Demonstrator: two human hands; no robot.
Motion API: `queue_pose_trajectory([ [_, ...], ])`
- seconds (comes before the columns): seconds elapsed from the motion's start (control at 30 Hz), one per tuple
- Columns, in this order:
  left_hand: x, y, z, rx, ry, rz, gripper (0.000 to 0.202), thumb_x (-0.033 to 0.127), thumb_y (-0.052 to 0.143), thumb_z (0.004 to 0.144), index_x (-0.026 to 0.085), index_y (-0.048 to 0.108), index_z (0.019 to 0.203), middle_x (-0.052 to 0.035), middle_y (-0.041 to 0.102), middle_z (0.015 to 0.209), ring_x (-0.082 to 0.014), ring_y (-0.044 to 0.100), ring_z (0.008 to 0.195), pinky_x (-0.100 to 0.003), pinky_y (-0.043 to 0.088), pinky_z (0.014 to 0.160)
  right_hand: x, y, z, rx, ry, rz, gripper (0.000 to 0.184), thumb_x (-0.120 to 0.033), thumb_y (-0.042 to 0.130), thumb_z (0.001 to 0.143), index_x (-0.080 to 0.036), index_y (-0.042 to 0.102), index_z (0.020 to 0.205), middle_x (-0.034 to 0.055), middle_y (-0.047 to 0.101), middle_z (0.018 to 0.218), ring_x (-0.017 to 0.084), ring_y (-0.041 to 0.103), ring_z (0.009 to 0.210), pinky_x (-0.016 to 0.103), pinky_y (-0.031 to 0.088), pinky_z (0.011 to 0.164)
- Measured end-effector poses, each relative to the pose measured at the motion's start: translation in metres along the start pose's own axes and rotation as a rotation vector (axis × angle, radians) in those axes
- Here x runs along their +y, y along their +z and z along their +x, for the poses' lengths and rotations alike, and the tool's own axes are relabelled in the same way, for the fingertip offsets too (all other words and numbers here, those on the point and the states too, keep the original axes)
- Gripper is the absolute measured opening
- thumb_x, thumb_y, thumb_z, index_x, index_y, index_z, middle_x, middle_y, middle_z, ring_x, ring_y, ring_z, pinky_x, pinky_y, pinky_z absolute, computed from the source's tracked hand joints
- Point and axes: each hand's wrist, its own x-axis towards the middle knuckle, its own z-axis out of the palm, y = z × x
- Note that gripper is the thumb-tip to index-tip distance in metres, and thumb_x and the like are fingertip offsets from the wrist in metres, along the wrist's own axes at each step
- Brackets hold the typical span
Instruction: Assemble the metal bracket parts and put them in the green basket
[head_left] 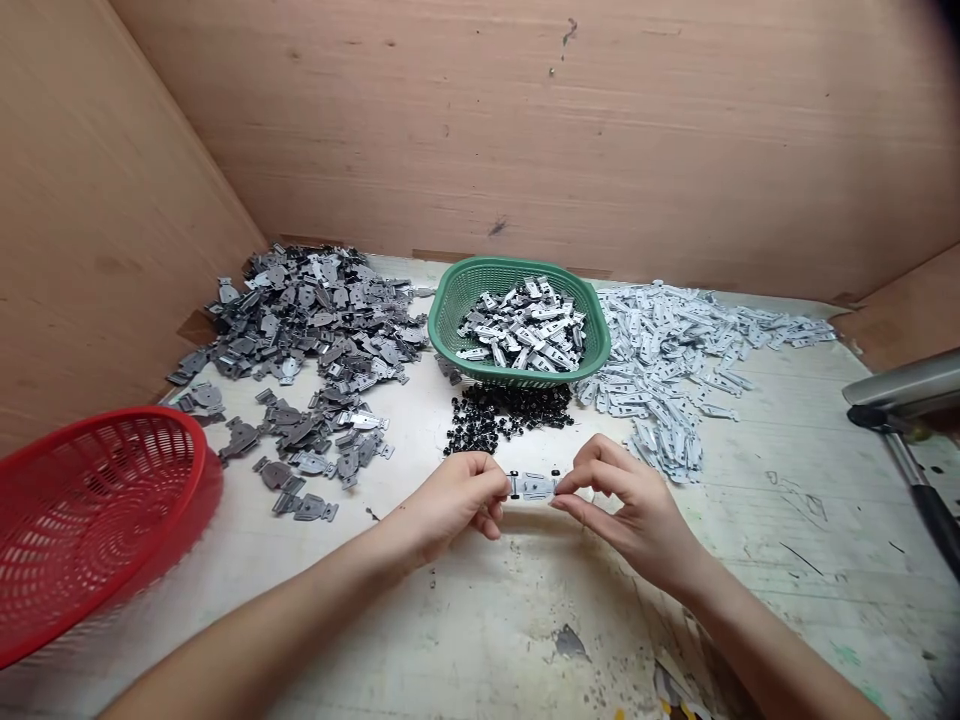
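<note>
The metal plate [534, 486] is held just above the bench [480, 620], its long axis running 9 to 3 o'clock. The left hand [454, 500] pinches its 9 o'clock end and the right hand [634, 505] its 3 o'clock end. The black studs [506, 415] lie at 12 o'clock.

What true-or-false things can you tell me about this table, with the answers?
1. The left hand and right hand pinch one small part between them. True.
2. A dark grey pile lies left of the green basket. True.
3. The green basket is empty. False: light parts lie in it.
4. The red basket sits at the left. True.
5. The black bits are in the red basket. False: they lie on the table in front of the green basket.
</note>
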Motion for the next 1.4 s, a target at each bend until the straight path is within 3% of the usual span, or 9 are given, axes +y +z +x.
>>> queue_pose_trajectory([
  [0.37,0.003,0.002,-0.003,0.011,0.003,-0.002,0.012,0.022,0.054,0.066,0.017,0.048,0.059,0.0028,0.051,0.053,-0.0075,0.047,0.046,-0.020,0.039,0.045,-0.002,-0.002,0.000,-0.055,-0.006,-0.015,0.005,-0.023,0.057,0.085,-0.020,0.062,0.084,0.0032,0.049,0.076,0.016,0.051,0.072,0.029,0.042,0.060],
  [0.53,0.003,0.001,-0.003,-0.002,0.005,0.006,0.011,0.022,0.053,0.066,0.017,0.047,0.059,0.0028,0.050,0.054,-0.0079,0.047,0.048,-0.020,0.039,0.046,0.017,-0.038,0.002,-0.072,0.181,-0.222,0.013,-0.033,0.056,0.085,-0.021,0.060,0.084,0.0045,0.055,0.080,0.015,0.050,0.066,0.027,0.042,0.055],
  [0.67,0.005,0.002,-0.005,-0.005,-0.002,0.005,0.011,0.022,0.053,0.065,0.017,0.046,0.059,0.0032,0.049,0.053,-0.0078,0.046,0.048,-0.020,0.039,0.046,0.050,-0.072,-0.007,-0.218,0.359,-0.570,0.010,-0.027,0.052,0.082,-0.021,0.060,0.078,0.0056,0.057,0.081,0.017,0.054,0.063,0.027,0.040,0.049],
  [0.83,0.005,0.002,-0.004,-0.008,-0.005,0.011,0.009,0.021,0.052,0.065,0.017,0.046,0.059,0.0035,0.049,0.053,-0.0076,0.045,0.047,-0.020,0.038,0.046,0.072,-0.077,-0.015,-0.399,0.190,-0.665,0.027,-0.015,0.052,0.074,-0.024,0.059,0.098,0.0080,0.056,0.092,0.021,0.056,0.078,0.027,0.041,0.053],
  [1.0,0.001,0.000,-0.002,-0.021,-0.004,0.013,0.009,0.021,0.052,0.066,0.017,0.046,0.060,0.0032,0.049,0.054,-0.0081,0.046,0.049,-0.021,0.039,0.047,0.068,-0.042,-0.005,-0.304,0.070,-0.734,0.013,-0.013,0.047,0.080,-0.019,0.058,0.078,0.0079,0.054,0.077,0.020,0.052,0.069,0.030,0.039,0.054],
  [1.1,0.001,0.000,-0.002,-0.021,-0.006,0.033,0.009,0.021,0.051,0.067,0.017,0.045,0.061,0.0031,0.050,0.055,-0.0076,0.046,0.048,-0.020,0.039,0.047,0.060,-0.028,0.003,-0.312,0.013,-0.545,0.017,-0.017,0.041,0.088,-0.017,0.058,0.087,0.0080,0.055,0.083,0.019,0.053,0.073,0.029,0.043,0.060],
  [1.2,0.003,0.001,-0.003,-0.028,0.001,0.032,0.010,0.021,0.051,0.068,0.017,0.045,0.060,0.0030,0.050,0.056,-0.0075,0.046,0.049,-0.020,0.039,0.047,0.061,-0.037,0.003,-0.274,0.030,-0.457,0.021,-0.017,0.040,0.088,-0.018,0.057,0.100,0.0095,0.055,0.094,0.020,0.054,0.082,0.031,0.046,0.065],
  [1.33,0.003,0.001,-0.004,-0.033,-0.004,0.028,0.010,0.020,0.051,0.067,0.017,0.045,0.061,0.0031,0.050,0.055,-0.0081,0.046,0.049,-0.020,0.039,0.047,0.078,-0.064,-0.006,-0.285,0.056,-0.634,0.027,-0.016,0.048,0.081,-0.021,0.059,0.105,0.0108,0.055,0.100,0.025,0.051,0.089,0.036,0.044,0.068],
  [1.4,0.003,0.002,-0.004,-0.035,-0.013,0.032,0.009,0.020,0.051,0.067,0.017,0.045,0.062,0.0032,0.050,0.055,-0.0079,0.046,0.048,-0.021,0.039,0.047,0.085,-0.067,-0.007,-0.305,0.066,-0.706,0.028,-0.015,0.051,0.078,-0.021,0.060,0.103,0.0107,0.056,0.100,0.026,0.050,0.086,0.038,0.043,0.068],
])
